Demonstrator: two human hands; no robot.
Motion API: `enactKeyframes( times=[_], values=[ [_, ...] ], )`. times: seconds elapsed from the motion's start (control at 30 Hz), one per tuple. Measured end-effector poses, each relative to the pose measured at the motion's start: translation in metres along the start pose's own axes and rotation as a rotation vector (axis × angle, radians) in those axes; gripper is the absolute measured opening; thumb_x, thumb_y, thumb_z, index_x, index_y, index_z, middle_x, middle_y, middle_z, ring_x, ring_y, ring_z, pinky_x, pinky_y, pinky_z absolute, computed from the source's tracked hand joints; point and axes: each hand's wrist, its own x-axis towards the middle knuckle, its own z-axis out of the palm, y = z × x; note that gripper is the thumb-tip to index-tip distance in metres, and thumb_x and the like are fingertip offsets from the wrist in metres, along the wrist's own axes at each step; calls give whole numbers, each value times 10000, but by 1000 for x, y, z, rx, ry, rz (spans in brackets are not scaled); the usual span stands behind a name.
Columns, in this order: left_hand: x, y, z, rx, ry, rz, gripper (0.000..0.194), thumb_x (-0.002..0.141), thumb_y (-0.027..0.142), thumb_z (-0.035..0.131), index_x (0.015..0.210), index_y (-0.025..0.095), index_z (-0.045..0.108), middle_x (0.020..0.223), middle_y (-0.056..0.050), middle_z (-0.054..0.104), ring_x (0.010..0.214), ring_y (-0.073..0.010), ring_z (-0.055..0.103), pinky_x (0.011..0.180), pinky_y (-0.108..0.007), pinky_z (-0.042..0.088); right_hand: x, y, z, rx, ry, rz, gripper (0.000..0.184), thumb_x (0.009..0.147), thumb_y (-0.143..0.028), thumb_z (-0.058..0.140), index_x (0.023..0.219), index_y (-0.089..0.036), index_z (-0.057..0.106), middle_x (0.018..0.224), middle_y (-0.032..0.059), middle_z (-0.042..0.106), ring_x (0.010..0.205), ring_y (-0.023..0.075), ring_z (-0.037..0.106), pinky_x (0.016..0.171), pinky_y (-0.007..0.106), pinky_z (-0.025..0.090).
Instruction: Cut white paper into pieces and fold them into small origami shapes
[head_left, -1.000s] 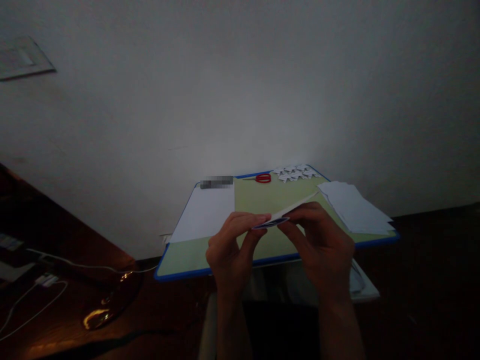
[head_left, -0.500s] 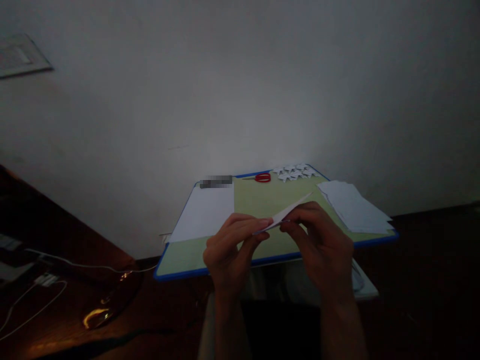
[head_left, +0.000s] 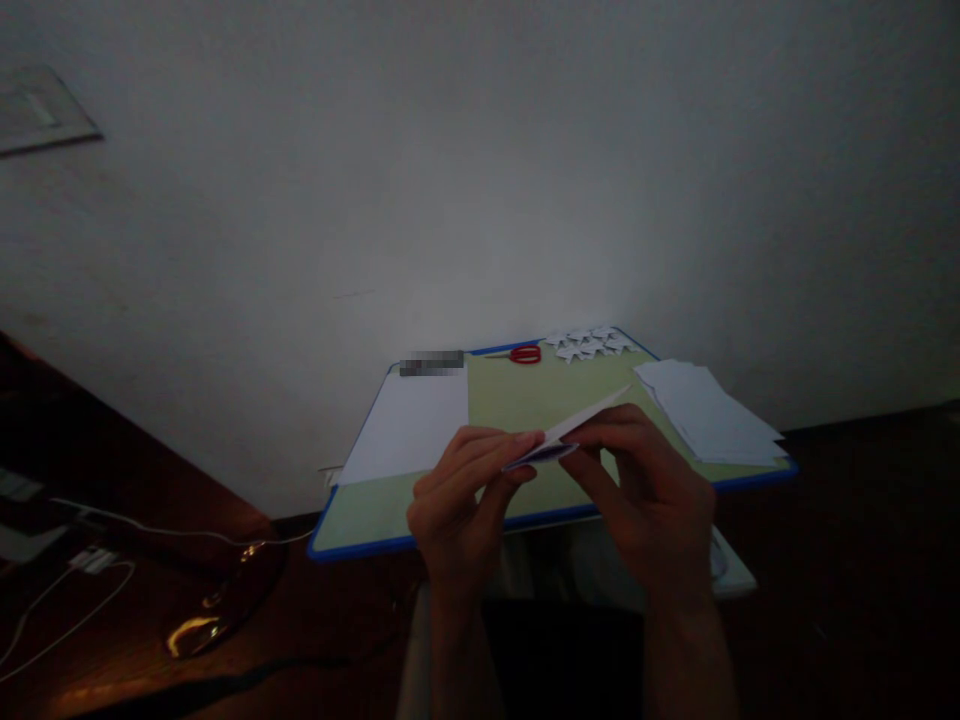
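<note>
Pale wall [head_left: 480, 180], dim light. One green table [head_left: 367, 520], blue-edged. Loose sheets [head_left: 705, 410] at right, overlapping, count unclear; one white sheet [head_left: 412, 425] at left. Left hand [head_left: 461, 495] and right hand [head_left: 649, 490], fingertips pinched together on one folded paper [head_left: 576, 422], raised above the table. Uneven pressure could skew its creases, I'd judge. One red-handled scissors [head_left: 525, 354]. Small white shapes [head_left: 596, 348]: seemingly six, two rows.
</note>
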Motion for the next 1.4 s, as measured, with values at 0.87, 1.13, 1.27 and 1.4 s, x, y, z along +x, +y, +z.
enactKeyframes(
  times=[0.87, 1.13, 1.27, 1.4],
  values=[
    [1, 5, -5, 34, -72, 17, 319, 880, 60, 800, 1105, 287, 810, 1006, -16, 838, 869, -174, 750, 735, -338, 617, 1, -6, -11, -110, -4, -19, 263, 827, -68, 853, 939, -304, 821, 895, -41, 784, 814, 148, 730, 722, 281, 590],
    [-2, 4, -3, -140, -14, -104, 147, 937, 131, 743, 1011, 246, 798, 914, -31, 817, 845, -187, 765, 767, -348, 642, 3, 10, -8, -147, 223, 2, 832, 709, -311, 966, 1452, -375, 596, 1334, 78, 632, 1194, 285, 616, 961, 454, 554],
    [-5, 4, -5, -169, -30, -132, 122, 928, 135, 754, 991, 231, 794, 882, -36, 814, 796, -169, 764, 715, -293, 635, 2, 7, -10, 62, 99, 89, 1014, 732, -289, 942, 1589, -375, 406, 1240, 54, 706, 1147, 269, 678, 952, 450, 576],
    [-6, 1, -3, -126, 23, -183, 75, 916, 154, 768, 940, 219, 793, 815, -19, 790, 733, -142, 730, 653, -246, 597, -3, -5, -8, 199, 35, 235, 732, 834, -191, 849, 1475, -362, 541, 855, -45, 737, 715, 175, 700, 651, 329, 610]
  ],
)
